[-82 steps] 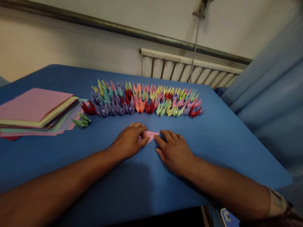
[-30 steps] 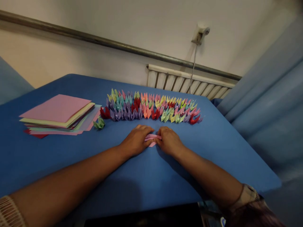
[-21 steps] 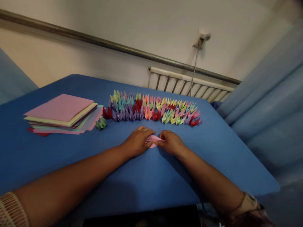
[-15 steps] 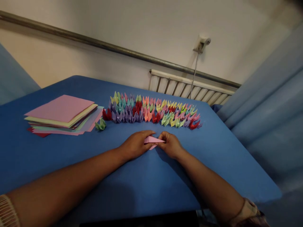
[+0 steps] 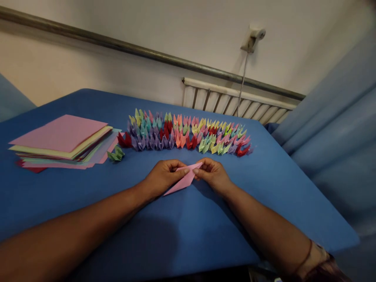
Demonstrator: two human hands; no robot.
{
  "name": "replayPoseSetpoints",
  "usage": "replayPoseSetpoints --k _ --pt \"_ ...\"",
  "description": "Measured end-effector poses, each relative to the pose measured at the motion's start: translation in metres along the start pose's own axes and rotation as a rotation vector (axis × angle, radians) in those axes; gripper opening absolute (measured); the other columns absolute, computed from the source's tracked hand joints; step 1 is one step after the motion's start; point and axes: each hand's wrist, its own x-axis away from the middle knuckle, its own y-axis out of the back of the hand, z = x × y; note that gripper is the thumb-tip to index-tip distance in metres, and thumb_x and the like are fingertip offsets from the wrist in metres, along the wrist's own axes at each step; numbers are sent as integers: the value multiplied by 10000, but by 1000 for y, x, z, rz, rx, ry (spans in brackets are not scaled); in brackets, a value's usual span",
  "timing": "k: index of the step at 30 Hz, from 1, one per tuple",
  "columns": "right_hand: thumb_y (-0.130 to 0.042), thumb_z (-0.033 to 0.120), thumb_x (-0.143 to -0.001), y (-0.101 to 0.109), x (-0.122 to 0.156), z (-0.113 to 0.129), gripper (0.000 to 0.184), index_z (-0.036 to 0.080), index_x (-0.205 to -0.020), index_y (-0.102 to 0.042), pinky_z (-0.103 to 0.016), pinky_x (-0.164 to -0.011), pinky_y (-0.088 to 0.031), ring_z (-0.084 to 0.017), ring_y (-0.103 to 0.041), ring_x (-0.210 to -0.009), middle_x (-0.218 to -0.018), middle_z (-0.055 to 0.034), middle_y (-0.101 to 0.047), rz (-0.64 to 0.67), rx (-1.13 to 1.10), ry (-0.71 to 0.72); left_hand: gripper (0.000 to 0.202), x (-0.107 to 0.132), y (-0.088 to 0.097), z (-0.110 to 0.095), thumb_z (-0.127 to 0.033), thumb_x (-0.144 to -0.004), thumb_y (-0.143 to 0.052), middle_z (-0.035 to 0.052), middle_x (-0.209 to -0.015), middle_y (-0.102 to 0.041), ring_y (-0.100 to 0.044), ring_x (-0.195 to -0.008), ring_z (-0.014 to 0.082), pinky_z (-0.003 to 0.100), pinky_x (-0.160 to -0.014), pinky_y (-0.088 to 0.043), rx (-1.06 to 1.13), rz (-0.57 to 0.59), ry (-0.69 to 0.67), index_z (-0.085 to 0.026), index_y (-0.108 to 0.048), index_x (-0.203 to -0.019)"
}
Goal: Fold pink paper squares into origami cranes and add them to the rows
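Observation:
Between my two hands is a folded piece of pink paper (image 5: 183, 181), a long pointed shape tilted with one tip toward the lower left. My left hand (image 5: 166, 174) pinches its upper left edge, thumb on top. With thumb and fingers, my right hand (image 5: 213, 174) grips the paper near its upper right tip. Just beyond my hands stand rows of small folded paper cranes (image 5: 185, 135) in many colours. A single green paper crane (image 5: 116, 154) sits apart from the rows, at their near left end.
To the left lies a stack of coloured paper sheets (image 5: 61, 135), pink on top. Everything rests on a blue-covered table (image 5: 205, 235). Behind it are a wall rail (image 5: 132, 49), a radiator (image 5: 223, 100) and a socket with a cord (image 5: 251, 41). A blue curtain (image 5: 331, 145) hangs at right.
The pink paper has been turned in my hands, and more of its flat face and a lower left point now show. The camera view has shifted slightly closer.

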Motion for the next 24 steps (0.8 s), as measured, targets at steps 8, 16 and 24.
replayPoseSetpoints --k 8,16,24 --pt "-815 515 -615 0 3 0 384 184 -731 -657 -267 -572 -526 -122 -619 -524 -585 11 -679 1 -105 -61 345 -1 1 -2 -492 -673 -701 -20 -651 -603 -498 -588 122 217 -531 -368 -61 4 -13 -157 -676 -751" --pt "-780 526 -675 2 4 -4 385 173 -787 -676 -294 -626 -549 -138 -649 -582 -635 -12 -695 48 -139 -79 320 -1 0 -2 -450 -649 -703 -27 -640 -595 -489 -564 118 214 -511 -355 -61 -25 5 -156 -663 -770" --pt "-779 584 -656 0 6 -1 432 181 -776 -678 -288 -640 -548 -144 -668 -620 -656 -13 -707 45 -157 -73 303 -1 0 -3 -450 -668 -671 -28 -637 -587 -482 -565 118 216 -515 -347 -147 -67 -8 -159 -663 -748"
